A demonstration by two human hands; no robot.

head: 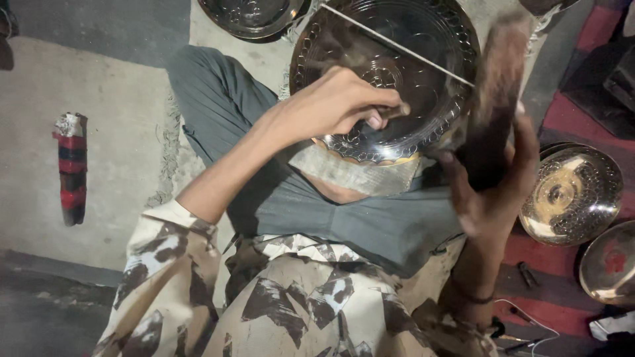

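Note:
A large engraved metal plate rests on my lap, over a grey block on my knee. My left hand lies on the plate's lower left and pinches a small dark punch tool against its patterned surface. My right hand is closed around the lower end of a dark wooden mallet, raised at the plate's right rim and blurred. A thin straight line crosses the plate's upper part; I cannot tell what it is.
A shiny engraved bowl and part of another sit on the red mat at right. Another metal plate lies at the top. A red-and-black wrapped bundle lies on the concrete floor at left.

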